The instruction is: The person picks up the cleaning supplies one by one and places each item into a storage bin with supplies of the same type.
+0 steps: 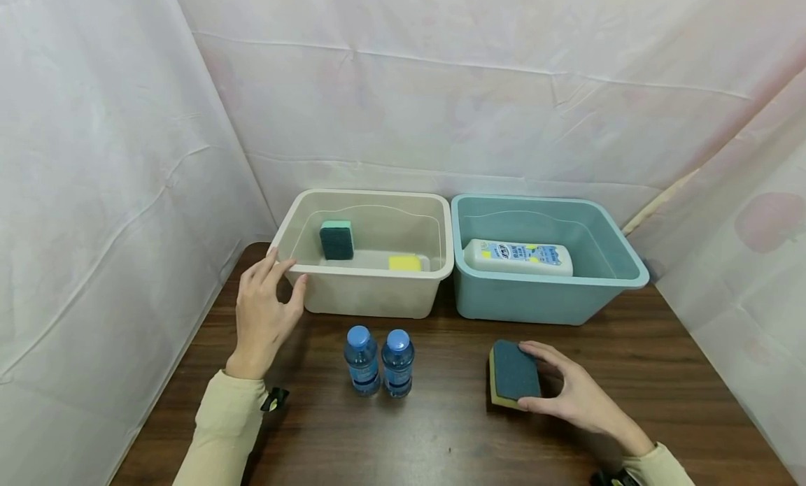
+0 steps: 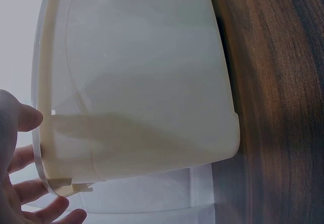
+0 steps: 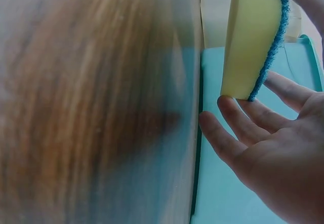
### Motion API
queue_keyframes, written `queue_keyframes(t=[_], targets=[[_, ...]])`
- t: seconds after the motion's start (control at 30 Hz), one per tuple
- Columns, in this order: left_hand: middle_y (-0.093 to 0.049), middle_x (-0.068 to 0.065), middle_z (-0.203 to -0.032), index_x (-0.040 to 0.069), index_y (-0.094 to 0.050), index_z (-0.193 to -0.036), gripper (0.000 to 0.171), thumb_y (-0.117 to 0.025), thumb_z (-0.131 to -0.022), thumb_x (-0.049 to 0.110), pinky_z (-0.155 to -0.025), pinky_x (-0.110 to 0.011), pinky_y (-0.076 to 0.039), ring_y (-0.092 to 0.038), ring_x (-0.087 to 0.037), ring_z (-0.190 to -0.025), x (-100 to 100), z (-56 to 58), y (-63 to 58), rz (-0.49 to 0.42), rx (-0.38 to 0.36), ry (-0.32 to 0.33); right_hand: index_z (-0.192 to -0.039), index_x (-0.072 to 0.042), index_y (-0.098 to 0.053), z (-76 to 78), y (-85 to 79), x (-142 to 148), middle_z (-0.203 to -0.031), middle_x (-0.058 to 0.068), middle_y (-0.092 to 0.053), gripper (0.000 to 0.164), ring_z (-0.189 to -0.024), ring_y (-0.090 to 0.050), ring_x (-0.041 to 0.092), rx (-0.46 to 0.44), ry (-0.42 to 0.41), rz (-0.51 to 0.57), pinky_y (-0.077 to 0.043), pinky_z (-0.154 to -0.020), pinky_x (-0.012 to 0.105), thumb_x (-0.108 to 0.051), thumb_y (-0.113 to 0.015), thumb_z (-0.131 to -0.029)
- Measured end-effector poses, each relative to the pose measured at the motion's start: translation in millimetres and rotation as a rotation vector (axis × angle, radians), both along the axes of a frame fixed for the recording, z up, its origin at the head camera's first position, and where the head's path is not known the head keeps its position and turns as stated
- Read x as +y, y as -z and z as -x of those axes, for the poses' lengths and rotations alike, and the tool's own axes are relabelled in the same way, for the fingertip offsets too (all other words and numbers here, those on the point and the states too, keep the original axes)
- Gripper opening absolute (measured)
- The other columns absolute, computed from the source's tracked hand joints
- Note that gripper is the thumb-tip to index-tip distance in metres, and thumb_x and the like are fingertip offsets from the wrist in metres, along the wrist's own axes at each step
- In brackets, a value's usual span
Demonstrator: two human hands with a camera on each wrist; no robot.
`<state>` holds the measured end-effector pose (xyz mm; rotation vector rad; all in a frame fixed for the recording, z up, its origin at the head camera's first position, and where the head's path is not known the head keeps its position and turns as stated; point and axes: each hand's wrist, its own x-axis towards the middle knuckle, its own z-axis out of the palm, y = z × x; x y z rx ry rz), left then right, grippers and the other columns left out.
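I see a person's right hand (image 1: 582, 395) pinching a dark-topped yellow sponge (image 1: 516, 371) in front of the blue bin (image 1: 522, 302), the left hand (image 1: 266, 318), fingers spread, touching the beige bin (image 1: 368, 295) at its rim

At the back of your worktop (image 1: 450, 444), the left bin (image 1: 371, 294) sits beside the right bin (image 1: 522, 301). Inside the left one, a sponge (image 1: 336, 241) stands left of a partly hidden block (image 1: 405, 263); inside the right, a container (image 1: 519, 257) lies lengthwise. Before the left bin, two drink bottles (image 1: 363, 367) stand together; right of them, your right hand (image 1: 576, 391) has another sponge (image 1: 516, 370).
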<state>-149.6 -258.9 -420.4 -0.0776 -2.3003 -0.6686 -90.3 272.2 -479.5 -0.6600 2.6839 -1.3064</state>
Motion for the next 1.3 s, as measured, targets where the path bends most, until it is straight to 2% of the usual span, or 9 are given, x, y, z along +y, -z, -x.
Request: queue_keyframes(t=[0.27,0.43,0.77,1.13,1.3], targets=[[-0.056,-0.024,-0.157,0.004,-0.073,-0.131,0.041,-0.078,-0.095,0.024,-0.109,-0.073,-0.044,-0.053,-0.052,-0.136,0.6,0.2,0.0,0.007,-0.001,0.000,-0.157,-0.012,-0.051,0.1,-5.2,1.5,-0.161,0.022,-0.046,0.079,-0.126,-0.057,-0.006,-0.087,-0.005,0.083,-0.060,-0.095,0.025,-0.020,-0.090,-0.088],[-0.056,-0.024,-0.157,0.004,-0.074,-0.130,0.041,-0.078,-0.095,0.024,-0.109,-0.073,-0.044,-0.053,-0.052,-0.135,1.2,-0.1,0.2,0.002,-0.003,-0.001,-0.158,-0.011,-0.049,0.4,-8.1,2.9,-0.161,0.026,-0.044,0.078,-0.127,-0.057,-0.007,-0.084,-0.022,0.100,-0.060,-0.095,0.026,-0.016,-0.087,-0.090],[-0.056,-0.024,-0.156,0.003,-0.074,-0.130,0.041,-0.078,-0.095,0.025,-0.108,-0.073,-0.044,-0.053,-0.052,-0.135,0.9,-0.6,0.1,-0.002,-0.002,-0.002,-0.159,-0.011,-0.048,1.6,-14.2,4.7,-0.161,0.021,-0.045,0.076,-0.126,-0.060,-0.004,-0.125,-0.008,0.113,-0.061,-0.095,0.026,-0.016,-0.085,-0.092],[-0.056,-0.023,-0.157,0.004,-0.074,-0.130,0.041,-0.078,-0.095,0.025,-0.108,-0.074,-0.044,-0.054,-0.052,-0.135,-0.2,-0.7,1.1,-0.008,-0.003,-0.002,-0.157,-0.009,-0.050,4.8,-24.7,1.6,-0.158,0.021,-0.048,0.075,-0.124,-0.061,-0.004,-0.100,-0.014,0.124,-0.060,-0.095,0.025,-0.014,-0.086,-0.091],[-0.056,-0.023,-0.157,0.004,-0.074,-0.130,0.041,-0.078,-0.095,0.025,-0.108,-0.073,-0.044,-0.053,-0.052,-0.135,-0.1,-0.3,0.9,-0.007,-0.007,-0.004,-0.157,-0.010,-0.051,6.2,-28.4,0.8,-0.157,0.020,-0.051,0.076,-0.125,-0.058,-0.009,-0.071,-0.023,0.113,-0.058,-0.098,0.022,-0.014,-0.087,-0.090]])
